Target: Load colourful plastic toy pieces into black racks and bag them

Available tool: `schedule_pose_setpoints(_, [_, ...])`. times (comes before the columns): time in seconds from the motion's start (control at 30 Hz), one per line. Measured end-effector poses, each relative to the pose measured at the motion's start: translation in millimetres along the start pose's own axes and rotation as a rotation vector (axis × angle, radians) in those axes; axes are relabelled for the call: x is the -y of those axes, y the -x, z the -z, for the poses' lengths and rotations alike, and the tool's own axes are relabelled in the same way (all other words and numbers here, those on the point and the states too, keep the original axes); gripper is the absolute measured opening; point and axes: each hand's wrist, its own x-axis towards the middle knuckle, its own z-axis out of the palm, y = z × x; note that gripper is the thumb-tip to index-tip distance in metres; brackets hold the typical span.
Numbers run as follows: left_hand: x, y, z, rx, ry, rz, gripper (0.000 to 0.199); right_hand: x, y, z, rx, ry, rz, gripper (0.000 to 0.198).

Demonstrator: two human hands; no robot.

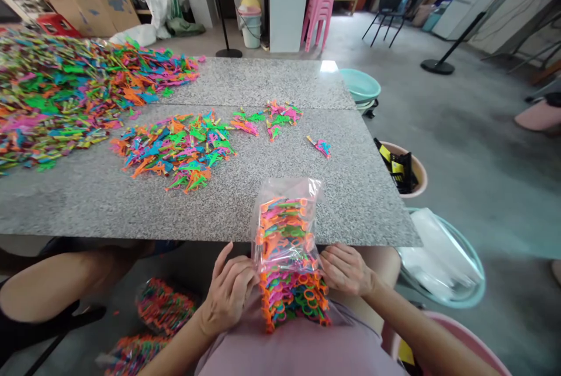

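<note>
A clear plastic bag [287, 189] rests over the table's front edge, pulled partway over a stack of small bright plastic toys [294, 297] in orange, pink, green and blue. The toys' ring-shaped ends stick out of the bag toward my body. My left hand [232, 285] is closed at the bag's left edge, its thumb raised. On the opposite side my right hand [346, 269] pinches the bag's right edge beside the toys. The fingertips of both hands are partly hidden.
A speckled grey table [350, 206] carries a large heap of toys [65, 95], a smaller pile [179, 148] and a few loose pieces [278, 116]. Filled bags [164, 306] lie below left, near another person's leg [65, 288]. At right stands a basin [477, 282] with plastic bags.
</note>
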Motion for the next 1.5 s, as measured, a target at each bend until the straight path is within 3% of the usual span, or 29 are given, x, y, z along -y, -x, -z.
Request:
schedule_pose_setpoints(0.1, [7, -10, 2, 0.149, 0.148, 0.062, 0.010, 1, -6, 4, 0.017, -0.032, -0.077, 0.015])
schedule_pose_setpoints(0.23, [14, -24, 7, 0.233, 0.254, 0.109, 0.010, 3, -16, 7, -0.073, -0.024, -0.190, 0.010])
schedule_pose_setpoints(0.4, [16, -34, 7, 0.151, 0.111, 0.148, 0.023, 1, -23, 6, -0.038, -0.029, -0.138, 0.009])
schedule_pose_setpoints(0.63, [15, -29, -4, 0.031, -0.070, -0.053, 0.016, -2, -21, 0, -0.058, -0.027, -0.131, 0.017])
schedule_pose_setpoints(0.83, [8, -8, 5, 0.077, -0.060, -0.184, 0.006, -6, 2, 14, 0.048, 0.054, 0.086, 0.019])
schedule_pose_setpoints(1.03, [5, 7, 5, 0.135, 0.041, -0.184, 0.008, 5, 12, 33, 0.211, -0.037, 0.051, 0.018])
schedule_pose_setpoints(1.13, [2, 20, 1, 0.140, 0.124, -0.200, 0.010, 15, 22, 35, 0.226, -0.097, 0.027, 0.019])
schedule_pose_setpoints(1.23, [3, 36, -5, 0.128, 0.175, -0.173, 0.010, 21, 32, 26, 0.151, -0.093, -0.051, 0.015])
schedule_pose_setpoints(1.33, [8, 50, -17, 0.132, 0.213, -0.112, 0.010, 22, 35, 6, 0.070, -0.062, -0.259, 0.016])
schedule_pose_setpoints(1.43, [16, 56, -32, 0.086, 0.227, 0.050, 0.025, 22, 32, -20, 0.039, -0.110, -0.494, 0.031])
schedule_pose_setpoints(1.5, [19, 53, -43, 0.077, 0.210, 0.156, 0.034, 23, 28, -36, 0.052, -0.189, -0.569, 0.032])
